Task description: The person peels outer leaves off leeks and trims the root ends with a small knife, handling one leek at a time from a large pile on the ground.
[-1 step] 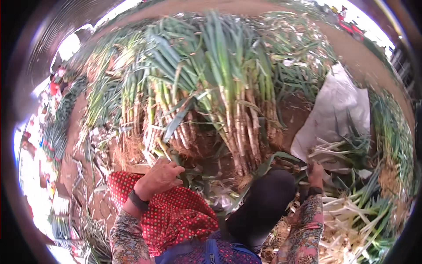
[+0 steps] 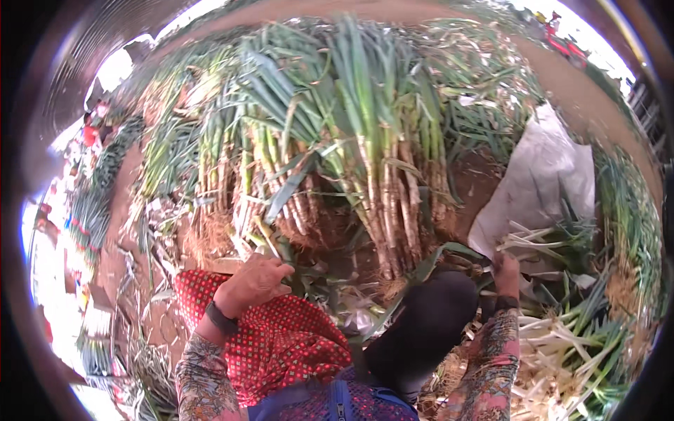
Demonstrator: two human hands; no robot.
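Observation:
My left hand (image 2: 256,282) hovers over the red patterned cloth on my left knee. Its fingers are loosely bent and a little apart, with nothing visible between them. Farther right, my right hand (image 2: 505,274) is closed beside my dark-clad right knee, at the near edge of a white sack (image 2: 533,175). A long green onion leaf (image 2: 449,249) arches over to that hand, but what the fingers grip is hidden. Big green onions (image 2: 386,189) with brown-stained stems and root ends toward me lie in front. Cleaned white-stemmed green onions (image 2: 554,344) are heaped beside my right forearm.
Several white-stemmed green onions (image 2: 537,242) lie on the sack's lower part. More long onions (image 2: 618,217) line the far right. Torn leaves and peelings (image 2: 144,344) litter the soil at left. A brown dirt path (image 2: 562,91) runs along the back right.
The whole view has shifted slightly, so things sit a little farther right in the picture. Both hands keep nearly the same pose and place.

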